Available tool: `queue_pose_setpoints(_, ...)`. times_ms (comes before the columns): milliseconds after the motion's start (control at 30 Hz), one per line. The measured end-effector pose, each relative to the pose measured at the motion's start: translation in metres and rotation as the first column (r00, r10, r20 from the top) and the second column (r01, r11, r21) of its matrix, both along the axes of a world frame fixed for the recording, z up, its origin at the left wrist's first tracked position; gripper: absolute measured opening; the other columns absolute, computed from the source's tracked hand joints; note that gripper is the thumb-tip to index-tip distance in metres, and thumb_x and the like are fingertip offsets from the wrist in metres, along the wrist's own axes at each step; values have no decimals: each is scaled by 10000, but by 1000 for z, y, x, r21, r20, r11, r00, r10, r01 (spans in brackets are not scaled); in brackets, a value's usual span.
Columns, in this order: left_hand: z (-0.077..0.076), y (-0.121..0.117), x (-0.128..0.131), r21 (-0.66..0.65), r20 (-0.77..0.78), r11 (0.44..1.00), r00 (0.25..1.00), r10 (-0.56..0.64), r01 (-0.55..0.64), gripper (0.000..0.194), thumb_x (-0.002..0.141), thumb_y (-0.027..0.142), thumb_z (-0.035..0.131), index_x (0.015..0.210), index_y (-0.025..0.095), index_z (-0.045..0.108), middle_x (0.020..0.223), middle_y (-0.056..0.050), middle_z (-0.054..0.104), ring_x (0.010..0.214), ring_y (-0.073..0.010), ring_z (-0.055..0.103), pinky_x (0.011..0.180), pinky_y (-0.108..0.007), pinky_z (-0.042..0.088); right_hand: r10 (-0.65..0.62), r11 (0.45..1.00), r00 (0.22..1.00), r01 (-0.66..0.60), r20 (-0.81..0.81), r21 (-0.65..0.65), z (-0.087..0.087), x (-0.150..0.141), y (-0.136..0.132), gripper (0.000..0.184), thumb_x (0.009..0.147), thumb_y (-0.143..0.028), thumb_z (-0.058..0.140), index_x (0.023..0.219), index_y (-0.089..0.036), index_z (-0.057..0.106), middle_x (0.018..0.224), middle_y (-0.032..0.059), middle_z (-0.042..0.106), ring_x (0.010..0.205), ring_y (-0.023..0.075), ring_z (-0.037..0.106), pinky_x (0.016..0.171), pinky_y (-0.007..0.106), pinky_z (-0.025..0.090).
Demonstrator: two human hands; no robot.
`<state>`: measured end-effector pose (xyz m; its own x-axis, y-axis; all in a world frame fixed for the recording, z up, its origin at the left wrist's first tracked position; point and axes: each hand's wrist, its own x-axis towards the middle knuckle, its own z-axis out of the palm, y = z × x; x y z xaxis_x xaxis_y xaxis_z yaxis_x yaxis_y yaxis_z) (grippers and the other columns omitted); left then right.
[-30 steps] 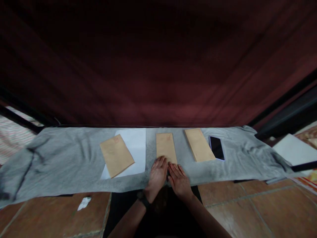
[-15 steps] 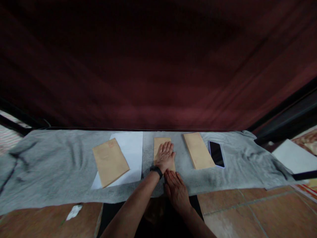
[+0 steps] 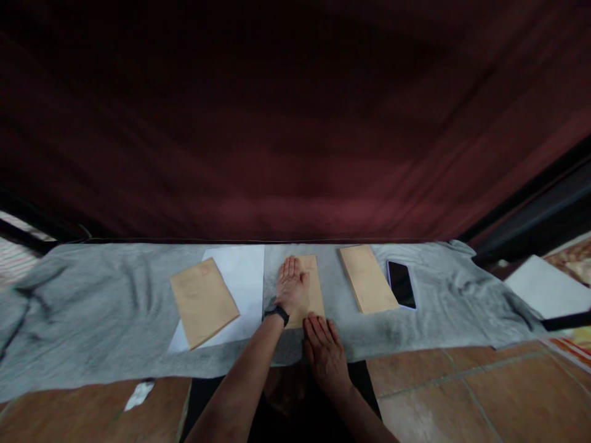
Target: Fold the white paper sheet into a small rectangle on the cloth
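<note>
A brown paper envelope (image 3: pixel 314 289) lies flat on the grey cloth (image 3: pixel 115 307) in front of me. My left hand (image 3: pixel 292 288), with a dark band on the wrist, rests flat over its left side, fingers stretched out and pointing away from me. Part of the envelope is hidden under that hand. At its near right corner lies my right hand (image 3: pixel 327 357), fingers outstretched and touching the paper's near edge. To the right is a stack of brown envelopes (image 3: pixel 368 280). On the left more brown envelopes (image 3: pixel 205 301) lie askew over a white paper sheet (image 3: pixel 247 283).
A phone (image 3: pixel 401 284) with a dark screen lies right of the envelope stack. Behind the cloth rises a dark red panel (image 3: pixel 295 209). A white scrap (image 3: pixel 139 395) is on the tiled floor (image 3: pixel 438 394). At far right is a white board-like object (image 3: pixel 547 286).
My left hand has slid left across the envelope, uncovering its right side and a faint red marking near the top. My right hand stays near the lower edge.
</note>
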<state>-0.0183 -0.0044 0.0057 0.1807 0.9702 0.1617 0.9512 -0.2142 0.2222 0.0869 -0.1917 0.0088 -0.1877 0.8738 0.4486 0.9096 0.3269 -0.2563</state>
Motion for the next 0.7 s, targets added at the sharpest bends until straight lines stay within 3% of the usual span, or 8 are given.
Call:
queue_pose_setpoints(233,5,-22,-11,-48,-25,998,999,-29,28,570,977,266,286,1485,26,378,1569,-177,356,1495,-255,237,1219,-432,218,-6,1000,1000,7,24,-17,-1,-1,-1,435,1011,-248,429,1433,-176,501,1432,79,562,1353,200,485,1196,408,302)
queue_pose_setpoints(367,2,-69,-16,-93,-19,988,991,-129,127,535,994,310,306,1473,103,425,1559,-143,388,1469,-239,310,1194,-421,298,-7,999,999,8,37,-33,-7,0,0,444,991,-212,417,1419,-162,522,1452,97,538,1349,228,492,1190,431,307)
queue_pose_setpoints(533,-1,-142,-22,16,44,950,949,-313,313,529,1041,341,250,1509,119,357,1576,-118,366,1475,-205,298,1204,-433,298,13,1000,999,-13,37,-6,-20,3,-1,505,951,-182,416,1447,-126,487,1397,129,586,1353,254,486,1178,460,317)
queue_pose_setpoints(700,6,-172,-33,63,24,940,941,-338,336,608,1029,449,322,1550,140,268,1595,-109,327,1488,-214,264,1213,-431,287,33,999,998,-32,55,-26,-17,5,-2,533,955,-154,368,1484,-156,436,1467,101,520,1378,231,456,1194,442,273)
